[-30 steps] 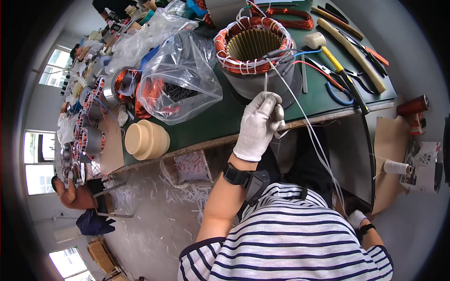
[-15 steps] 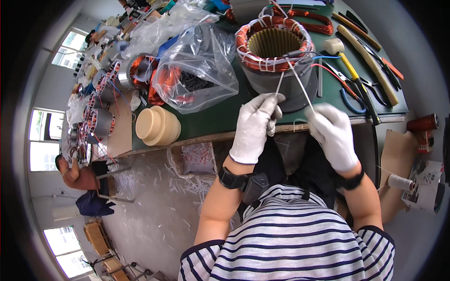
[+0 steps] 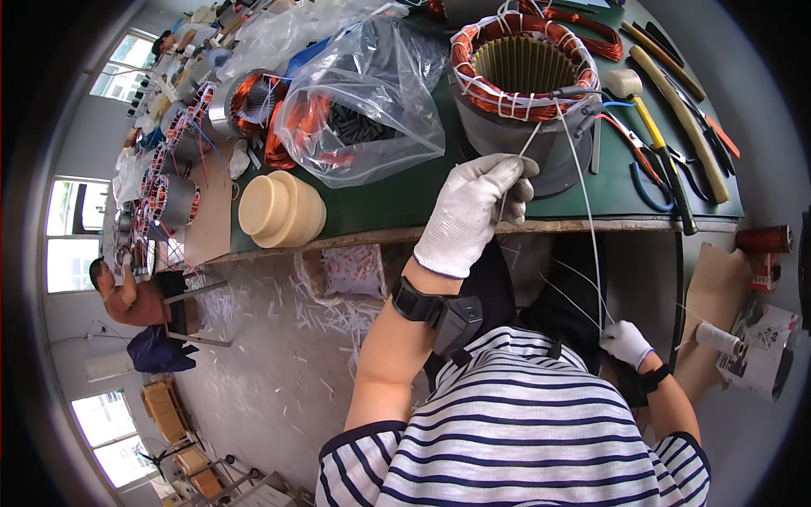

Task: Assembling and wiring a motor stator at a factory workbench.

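From the wound stator (image 3: pixel 494 128), flanked on the bench (image 3: pixel 372 203) by a mallet (image 3: pixel 661 152) and a clear bag (image 3: pixel 410 148) containing dark pieces (image 3: pixel 356 127), white cord (image 3: pixel 589 194) is finger-pinched by left hand (image 3: pixel 475 207) and right hand (image 3: pixel 627 344).

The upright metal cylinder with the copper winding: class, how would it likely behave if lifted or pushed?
The cylinder would probably feel heavy, given its metallic body and dense copper winding. Standing upright and squat, it seems unlikely to tip easily. The white cord would likely trail limply, since it curves loosely near the right hand.
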Motion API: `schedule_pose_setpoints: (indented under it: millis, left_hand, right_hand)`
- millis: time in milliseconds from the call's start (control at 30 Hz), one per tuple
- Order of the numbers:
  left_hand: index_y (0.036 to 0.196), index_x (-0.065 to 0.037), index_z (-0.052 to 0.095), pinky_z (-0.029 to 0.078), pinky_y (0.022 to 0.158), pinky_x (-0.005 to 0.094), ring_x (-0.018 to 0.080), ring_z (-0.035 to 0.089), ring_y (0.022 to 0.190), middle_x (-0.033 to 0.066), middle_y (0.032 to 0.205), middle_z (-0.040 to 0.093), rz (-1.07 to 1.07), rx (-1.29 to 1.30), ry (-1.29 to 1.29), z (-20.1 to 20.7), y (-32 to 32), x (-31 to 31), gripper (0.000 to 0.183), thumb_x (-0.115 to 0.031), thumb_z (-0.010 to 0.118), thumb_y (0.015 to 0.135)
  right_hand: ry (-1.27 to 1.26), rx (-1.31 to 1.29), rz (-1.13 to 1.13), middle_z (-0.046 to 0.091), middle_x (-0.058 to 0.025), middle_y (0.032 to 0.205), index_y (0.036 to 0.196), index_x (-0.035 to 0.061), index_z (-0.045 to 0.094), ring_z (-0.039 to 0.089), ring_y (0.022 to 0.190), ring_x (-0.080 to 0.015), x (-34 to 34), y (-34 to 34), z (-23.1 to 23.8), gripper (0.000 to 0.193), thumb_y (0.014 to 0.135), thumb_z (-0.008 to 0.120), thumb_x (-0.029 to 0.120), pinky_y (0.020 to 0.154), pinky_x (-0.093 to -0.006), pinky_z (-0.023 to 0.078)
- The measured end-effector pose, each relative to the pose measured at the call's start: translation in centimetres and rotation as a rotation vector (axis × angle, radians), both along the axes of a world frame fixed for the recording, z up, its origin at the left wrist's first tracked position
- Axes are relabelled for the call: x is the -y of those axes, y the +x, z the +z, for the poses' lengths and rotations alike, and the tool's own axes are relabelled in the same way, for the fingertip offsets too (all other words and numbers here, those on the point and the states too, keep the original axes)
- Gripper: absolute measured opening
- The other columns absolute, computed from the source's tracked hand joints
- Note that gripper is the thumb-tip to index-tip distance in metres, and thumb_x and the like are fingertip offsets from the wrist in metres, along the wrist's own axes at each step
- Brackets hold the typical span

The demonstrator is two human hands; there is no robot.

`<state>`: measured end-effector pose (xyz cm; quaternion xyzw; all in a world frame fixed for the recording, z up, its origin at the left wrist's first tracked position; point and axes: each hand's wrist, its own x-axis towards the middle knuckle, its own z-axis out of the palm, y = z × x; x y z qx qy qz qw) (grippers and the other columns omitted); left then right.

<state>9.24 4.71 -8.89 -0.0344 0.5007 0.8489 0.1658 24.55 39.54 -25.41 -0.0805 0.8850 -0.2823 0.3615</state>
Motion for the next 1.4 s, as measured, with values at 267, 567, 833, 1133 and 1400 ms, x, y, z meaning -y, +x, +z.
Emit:
schedule_pose_setpoints:
  millis: [267, 567, 833, 1133, 1400]
  left_hand:
    - [0.104, 0.004, 0.062, 0.05, 0.06, 0.0257, 0.0121, 0.06, 0.067, 0.006, 0.079, 0.064, -0.041, -0.001, -0.032, -0.5, -0.2, 0.4, 0.028, -0.022, 0.055, 0.095]
    - [0.102, 0.004, 0.062, 0.05, 0.055, 0.0234, 0.0102, 0.06, 0.061, 0.0056, 0.077, 0.063, 0.055, 0.052, -0.051, -0.3, 2.9, 1.0, 0.032, -0.027, 0.055, 0.096]
    - [0.096, 0.001, 0.065, 0.045, 0.056, 0.0196, 0.0071, 0.057, 0.061, 0.0029, 0.075, 0.063, -0.094, -0.068, -0.372, 1.2, 3.2, 1.3, 0.026, -0.024, 0.059, 0.094]
    - [0.097, 0.0, 0.066, 0.047, 0.078, 0.0241, 0.0143, 0.062, 0.085, 0.0066, 0.09, 0.066, 0.071, -0.342, -0.574, 1.1, 0.8, -0.3, 0.017, -0.01, 0.065, 0.084]
    - [0.08, -0.004, 0.06, 0.051, 0.074, 0.0405, 0.0313, 0.062, 0.08, 0.0106, 0.09, 0.064, 0.387, -1.267, -1.226, 1.9, 1.6, 1.3, 0.021, 0.0, 0.068, 0.061]
  right_hand:
    - [0.147, 0.357, -0.287, 0.066, -0.0173, 0.073, 0.078, 0.001, 0.07, 0.067, 0.068, -0.0304, -8.1, 8.0, -7.5, 0.02, 0.071, 0.068, 0.02, 0.065, -0.0409, 0.054]
    - [-0.379, -0.931, -0.037, 0.057, -0.0122, 0.082, 0.098, 0.0049, 0.065, 0.061, 0.068, -0.031, 13.3, -9.6, 15.4, 0.021, 0.077, 0.064, 0.0, 0.06, -0.0352, 0.049]
    - [-0.484, -1.147, -0.006, 0.058, -0.0102, 0.081, 0.094, 0.0046, 0.065, 0.062, 0.069, -0.0297, 18.4, -14.9, 17.2, 0.018, 0.077, 0.065, -0.001, 0.06, -0.0341, 0.049]
    - [-0.669, -0.797, -0.25, 0.055, -0.0115, 0.076, 0.086, -0.0018, 0.059, 0.057, 0.066, -0.0229, 18.2, -14.1, 19.2, 0.007, 0.08, 0.061, -0.004, 0.06, -0.0302, 0.045]
    - [-0.418, -1.115, -0.03, 0.056, -0.0131, 0.08, 0.091, 0.005, 0.063, 0.059, 0.07, -0.0339, 20.1, -14.9, 20.1, 0.013, 0.078, 0.062, 0.003, 0.06, -0.0382, 0.047]
